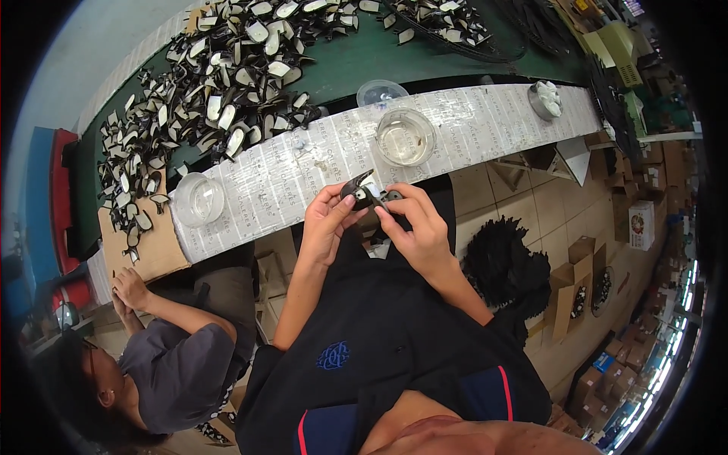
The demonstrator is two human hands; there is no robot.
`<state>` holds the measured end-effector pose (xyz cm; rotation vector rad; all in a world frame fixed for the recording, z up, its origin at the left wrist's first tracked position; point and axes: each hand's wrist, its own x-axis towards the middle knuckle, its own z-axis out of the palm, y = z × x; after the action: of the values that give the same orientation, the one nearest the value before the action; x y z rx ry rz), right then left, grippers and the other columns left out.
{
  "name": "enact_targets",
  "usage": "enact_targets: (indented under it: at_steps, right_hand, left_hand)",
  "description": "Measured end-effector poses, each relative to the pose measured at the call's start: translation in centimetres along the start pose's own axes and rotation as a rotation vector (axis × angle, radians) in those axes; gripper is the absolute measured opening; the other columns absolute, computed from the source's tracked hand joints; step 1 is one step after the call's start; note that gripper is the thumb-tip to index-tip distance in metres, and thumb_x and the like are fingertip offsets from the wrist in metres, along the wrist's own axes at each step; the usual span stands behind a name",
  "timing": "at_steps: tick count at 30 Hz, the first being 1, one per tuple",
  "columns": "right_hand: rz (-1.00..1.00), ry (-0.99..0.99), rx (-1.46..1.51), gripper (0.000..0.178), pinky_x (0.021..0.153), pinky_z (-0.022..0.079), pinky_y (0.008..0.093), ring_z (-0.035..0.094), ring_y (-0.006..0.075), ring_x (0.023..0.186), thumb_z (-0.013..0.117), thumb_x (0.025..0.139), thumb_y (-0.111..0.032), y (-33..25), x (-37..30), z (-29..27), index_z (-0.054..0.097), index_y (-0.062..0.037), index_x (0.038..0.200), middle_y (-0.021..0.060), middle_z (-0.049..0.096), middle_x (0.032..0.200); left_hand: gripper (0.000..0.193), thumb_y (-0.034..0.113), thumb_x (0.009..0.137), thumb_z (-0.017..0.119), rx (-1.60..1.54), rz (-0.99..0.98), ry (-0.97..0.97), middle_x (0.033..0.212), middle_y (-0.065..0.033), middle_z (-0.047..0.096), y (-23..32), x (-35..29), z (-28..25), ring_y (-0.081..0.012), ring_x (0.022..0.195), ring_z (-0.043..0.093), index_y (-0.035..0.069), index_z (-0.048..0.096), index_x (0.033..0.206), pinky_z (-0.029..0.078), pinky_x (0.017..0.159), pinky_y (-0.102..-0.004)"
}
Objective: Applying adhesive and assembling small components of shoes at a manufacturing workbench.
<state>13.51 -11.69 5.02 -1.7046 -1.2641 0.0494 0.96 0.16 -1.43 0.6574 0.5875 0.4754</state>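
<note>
Over the near edge of the paper-covered bench (277, 171), my left hand (324, 221) grips a small glossy black curved piece (355, 191), which looks like a shoe heel. Its thumb and fingers close around the piece from the left. My right hand (419, 230) meets it from the right, with thumb and fingers pinched. Something small and white (372, 189) shows between the two hands, against the black piece. A dark rounded bit (393, 196) shows by the right fingertips; whether it belongs to the same piece, I cannot tell.
A clear tub of liquid (406, 149), another clear tub (199, 200), a clear lid (381, 92) and a cup of white wads (545, 101) stand along the bench. Beyond lies a heap of black pieces (227, 83) on green. A co-worker (178, 345) sits at left.
</note>
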Motion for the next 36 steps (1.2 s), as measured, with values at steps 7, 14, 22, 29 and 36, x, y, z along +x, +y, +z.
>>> enact_targets:
  at_steps: [7,14,22,29,36]
  right_hand:
    - [0.007,-0.006,0.008,0.018,0.07,0.054,0.0327,0.065,0.0297,0.087,0.075,0.077,0.001,0.2,-0.1,0.3,0.061,0.001,0.088,0.0177,0.064,0.103]
    - [0.02,0.032,-0.076,0.018,0.074,0.053,0.0343,0.065,0.0307,0.088,0.075,0.077,0.0,0.4,-0.1,-0.3,0.061,0.0016,0.088,0.0181,0.064,0.103]
    - [0.059,0.104,-0.099,0.02,0.072,0.053,0.0331,0.065,0.029,0.086,0.076,0.076,0.003,0.6,0.0,-1.4,0.06,0.0016,0.089,0.0187,0.064,0.103]
    - [-0.068,0.018,-0.037,0.021,0.065,0.055,0.0317,0.065,0.0284,0.083,0.075,0.078,-0.001,-0.1,-0.2,-0.5,0.061,0.0007,0.093,0.0165,0.061,0.106]
    - [-0.017,0.01,0.004,0.019,0.072,0.054,0.0326,0.065,0.0298,0.088,0.076,0.076,0.001,-0.4,-0.3,0.0,0.061,0.0013,0.089,0.0177,0.064,0.102]
  left_hand:
    - [0.024,0.009,0.095,0.059,-0.01,-0.002,0.004,0.109,-0.0101,0.064,0.0,0.0,0.0,-0.0159,0.099,0.064,-0.001,0.054,0.117,0.057,0.087,-0.0314]
    - [0.023,0.013,0.097,0.057,-0.01,0.003,0.027,0.105,-0.0064,0.065,0.0,-0.1,0.2,-0.0128,0.096,0.065,0.0,0.055,0.117,0.057,0.087,-0.0324]
    - [0.023,0.01,0.096,0.058,-0.064,0.001,0.014,0.107,-0.0093,0.065,-0.4,-0.1,-0.3,-0.0146,0.096,0.065,-0.001,0.054,0.116,0.057,0.088,-0.0347]
    - [0.023,0.011,0.096,0.059,-0.054,0.007,0.017,0.106,-0.0095,0.065,-0.3,-0.3,0.4,-0.0144,0.096,0.065,-0.001,0.054,0.115,0.057,0.087,-0.0331]
    - [0.024,0.012,0.096,0.059,-0.045,0.02,0.024,0.107,-0.0096,0.065,0.0,-0.4,0.4,-0.0143,0.096,0.065,-0.001,0.053,0.116,0.057,0.088,-0.0321]
